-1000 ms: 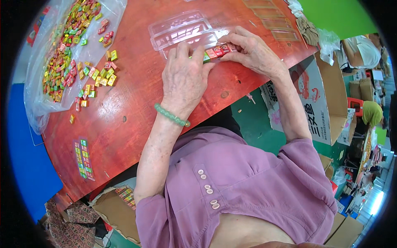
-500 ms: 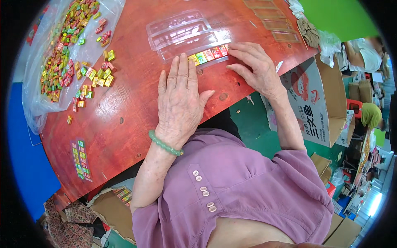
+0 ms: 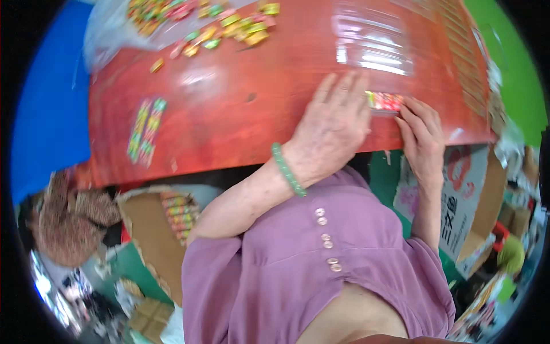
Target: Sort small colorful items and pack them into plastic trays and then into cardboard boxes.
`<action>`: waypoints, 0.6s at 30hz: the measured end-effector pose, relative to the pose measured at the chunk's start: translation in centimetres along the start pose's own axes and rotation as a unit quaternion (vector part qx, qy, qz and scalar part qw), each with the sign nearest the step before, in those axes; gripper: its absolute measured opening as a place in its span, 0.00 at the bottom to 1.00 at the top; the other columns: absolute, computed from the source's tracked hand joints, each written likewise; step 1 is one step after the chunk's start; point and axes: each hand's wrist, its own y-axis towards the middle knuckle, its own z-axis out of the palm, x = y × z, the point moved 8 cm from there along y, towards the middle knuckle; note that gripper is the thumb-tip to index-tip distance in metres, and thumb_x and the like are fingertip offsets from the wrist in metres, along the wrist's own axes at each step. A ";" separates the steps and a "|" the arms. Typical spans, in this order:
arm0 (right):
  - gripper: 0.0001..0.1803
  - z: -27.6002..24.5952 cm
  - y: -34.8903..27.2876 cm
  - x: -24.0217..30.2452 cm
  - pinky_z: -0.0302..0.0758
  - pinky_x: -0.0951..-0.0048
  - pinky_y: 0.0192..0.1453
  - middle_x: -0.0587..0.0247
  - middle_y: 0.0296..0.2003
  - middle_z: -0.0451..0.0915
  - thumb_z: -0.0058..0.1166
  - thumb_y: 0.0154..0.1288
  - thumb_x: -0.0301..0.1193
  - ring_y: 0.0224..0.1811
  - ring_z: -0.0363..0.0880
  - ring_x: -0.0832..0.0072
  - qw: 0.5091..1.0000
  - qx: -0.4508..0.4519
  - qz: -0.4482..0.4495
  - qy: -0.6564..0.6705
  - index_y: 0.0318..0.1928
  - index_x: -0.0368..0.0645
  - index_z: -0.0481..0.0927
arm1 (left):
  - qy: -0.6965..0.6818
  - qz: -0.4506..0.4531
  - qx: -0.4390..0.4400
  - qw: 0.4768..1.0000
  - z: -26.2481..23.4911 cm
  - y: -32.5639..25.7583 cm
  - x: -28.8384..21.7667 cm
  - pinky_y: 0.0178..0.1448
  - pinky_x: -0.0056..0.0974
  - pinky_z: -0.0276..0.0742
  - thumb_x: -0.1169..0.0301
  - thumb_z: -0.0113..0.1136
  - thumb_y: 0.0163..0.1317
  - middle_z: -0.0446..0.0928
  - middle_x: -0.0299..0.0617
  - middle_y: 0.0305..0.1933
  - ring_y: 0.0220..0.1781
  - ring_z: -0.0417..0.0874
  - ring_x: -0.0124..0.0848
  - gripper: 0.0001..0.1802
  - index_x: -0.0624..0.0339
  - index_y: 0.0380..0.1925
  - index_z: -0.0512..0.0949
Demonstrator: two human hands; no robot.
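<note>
A short row of small red and yellow wrapped sweets (image 3: 386,101) lies in a narrow clear plastic tray on the red table, close to its front edge. My left hand (image 3: 339,121), a green bead bracelet at the wrist, is stretched flat with its fingertips at the row's left end. The fingers of my right hand (image 3: 424,137) are bent around the tray's right end, with the thumb on the near side. Motion blur softens both hands. Just beyond them are empty clear trays (image 3: 375,43).
Loose wrapped sweets (image 3: 246,27) spread at the far left beside a plastic bag (image 3: 109,34). Two filled strips (image 3: 146,132) lie at the table's left. An open cardboard box (image 3: 152,229) with filled strips stands below the edge; another carton (image 3: 458,195) is at the right.
The view has swung, so the table and everything on it appear shifted. Both hands stay at the ends of the row; the right fingers and thumb are closer together around the tray's end.
</note>
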 end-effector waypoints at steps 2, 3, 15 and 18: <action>0.14 0.7 0.2 2.1 0.79 0.58 0.61 0.54 0.53 0.84 0.66 0.59 0.20 0.58 0.81 0.55 0.999 0.010 -0.006 0.034 0.47 0.35 0.86 | -0.060 0.020 -0.060 0.996 -0.9 -1.3 0.5 0.74 0.54 0.69 0.66 0.73 0.55 0.73 0.58 0.67 0.70 0.74 0.51 0.31 0.69 0.57 0.77; 0.14 1.2 0.5 3.3 0.79 0.58 0.61 0.54 0.53 0.84 0.66 0.59 0.20 0.58 0.81 0.55 0.998 0.012 -0.017 0.055 0.47 0.35 0.86 | -0.044 0.004 -0.053 0.998 -1.0 -2.3 1.1 0.74 0.54 0.69 0.66 0.73 0.55 0.73 0.58 0.67 0.70 0.74 0.51 0.31 0.69 0.57 0.77; 0.19 7.1 4.9 11.8 0.76 0.57 0.66 0.55 0.60 0.82 0.67 0.59 0.23 0.64 0.78 0.54 0.982 0.091 -0.114 0.117 0.52 0.37 0.84 | 0.018 -0.203 -0.102 0.974 -6.4 -13.3 9.7 0.72 0.55 0.71 0.72 0.66 0.64 0.76 0.56 0.63 0.68 0.74 0.55 0.20 0.68 0.55 0.79; 0.17 7.1 5.2 11.5 0.76 0.57 0.65 0.54 0.58 0.82 0.68 0.58 0.24 0.64 0.78 0.55 0.976 0.083 -0.130 0.153 0.48 0.38 0.84 | 0.098 -0.246 -0.108 0.958 -8.0 -15.6 12.4 0.77 0.59 0.65 0.74 0.67 0.64 0.71 0.57 0.70 0.75 0.68 0.59 0.19 0.64 0.55 0.82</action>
